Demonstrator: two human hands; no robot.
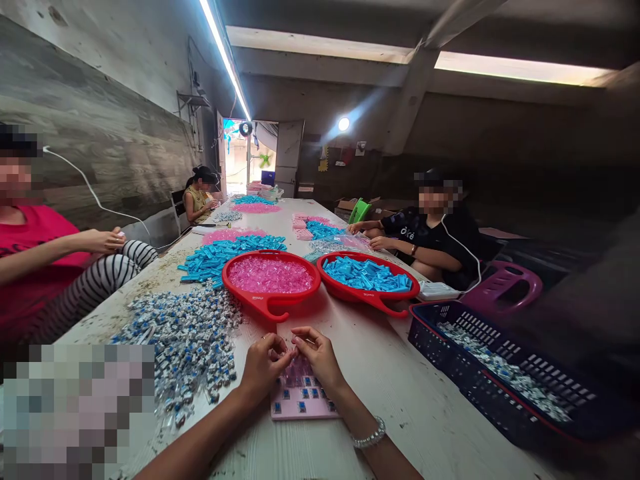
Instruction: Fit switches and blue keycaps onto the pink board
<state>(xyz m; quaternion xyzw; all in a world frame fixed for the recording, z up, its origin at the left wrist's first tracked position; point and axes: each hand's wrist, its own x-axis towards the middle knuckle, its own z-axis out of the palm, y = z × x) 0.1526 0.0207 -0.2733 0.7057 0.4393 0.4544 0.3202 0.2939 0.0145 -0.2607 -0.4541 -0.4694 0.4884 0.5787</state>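
Observation:
My left hand (264, 367) and my right hand (320, 359) meet over the far end of a pink board (306, 412). Both have thumb and fingers pinched together, fingertips nearly touching; whatever they hold is too small to make out. Rows of small square blue-and-silver pieces (302, 406) sit in the board's near part. Clear pink plastic pieces (299, 370) show on its far part, partly hidden by my hands. Beyond are a red basin (273, 313) of clear pink pieces and another red basin (370, 295) of blue strips.
Loose blue-and-silver pieces (185, 340) spread at left, with a pile of blue strips (215, 257) behind. A dark blue basket (435, 333) of small pieces stands at right. Co-workers sit along both sides: a person in pink (55, 247), one in black (440, 233), another farther back (197, 200).

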